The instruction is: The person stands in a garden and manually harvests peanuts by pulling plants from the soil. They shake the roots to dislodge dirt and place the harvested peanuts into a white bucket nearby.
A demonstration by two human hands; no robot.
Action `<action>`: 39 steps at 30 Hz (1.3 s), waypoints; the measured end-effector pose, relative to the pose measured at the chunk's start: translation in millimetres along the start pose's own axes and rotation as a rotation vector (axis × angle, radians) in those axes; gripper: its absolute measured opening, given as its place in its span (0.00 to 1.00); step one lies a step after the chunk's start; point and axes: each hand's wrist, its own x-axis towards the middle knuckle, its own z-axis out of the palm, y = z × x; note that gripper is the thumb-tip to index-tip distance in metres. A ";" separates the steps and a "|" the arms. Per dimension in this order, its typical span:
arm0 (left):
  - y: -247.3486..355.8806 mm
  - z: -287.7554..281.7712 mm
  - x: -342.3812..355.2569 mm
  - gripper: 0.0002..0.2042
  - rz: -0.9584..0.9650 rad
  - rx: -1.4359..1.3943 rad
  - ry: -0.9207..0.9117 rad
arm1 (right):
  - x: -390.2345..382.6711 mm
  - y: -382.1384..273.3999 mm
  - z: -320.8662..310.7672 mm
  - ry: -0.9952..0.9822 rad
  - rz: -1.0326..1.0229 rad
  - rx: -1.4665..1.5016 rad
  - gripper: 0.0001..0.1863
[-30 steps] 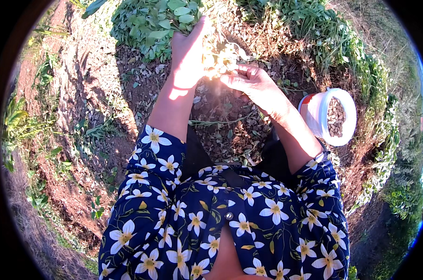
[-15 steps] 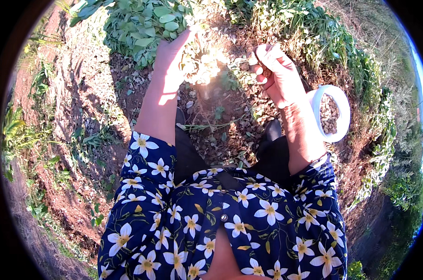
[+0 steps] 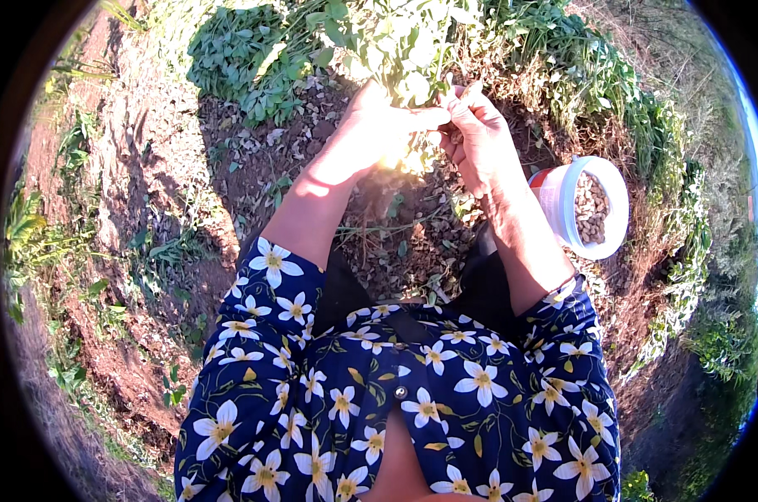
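A: Left of centre, how was the left hand (image 3: 377, 125) set?

B: It was raised to the far middle of the scene, fingers curled closed around the stems of an uprooted green plant (image 3: 395, 42). Held up like that, the plant's lower part hung in sun glare within reach of the other hand.

A: And the right hand (image 3: 477, 138)?

B: Just beside the left and touching the same plant, its fingers were narrowed to a pinch at the stems. Whether it held a pod could not be told.

A: Why did the white bucket (image 3: 592, 209) sit at the right?

B: Probably for reach: it stood on the bare soil (image 3: 136, 192) close by the right forearm, mouth open, with brownish pods inside. Leafy plants (image 3: 245, 58) lined the far edge.
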 end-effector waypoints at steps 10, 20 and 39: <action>-3.6 -3.6 -5.5 0.18 0.021 -0.105 0.005 | 10.8 8.2 -4.9 -0.113 -0.188 -0.096 0.09; -9.1 -9.6 -5.9 0.11 0.110 -0.053 0.030 | 1.1 5.3 5.9 -0.117 -0.115 0.082 0.11; 1.7 10.9 -6.3 0.15 -0.028 -0.068 -0.021 | 0.4 -13.6 -22.4 0.060 -0.344 -0.075 0.08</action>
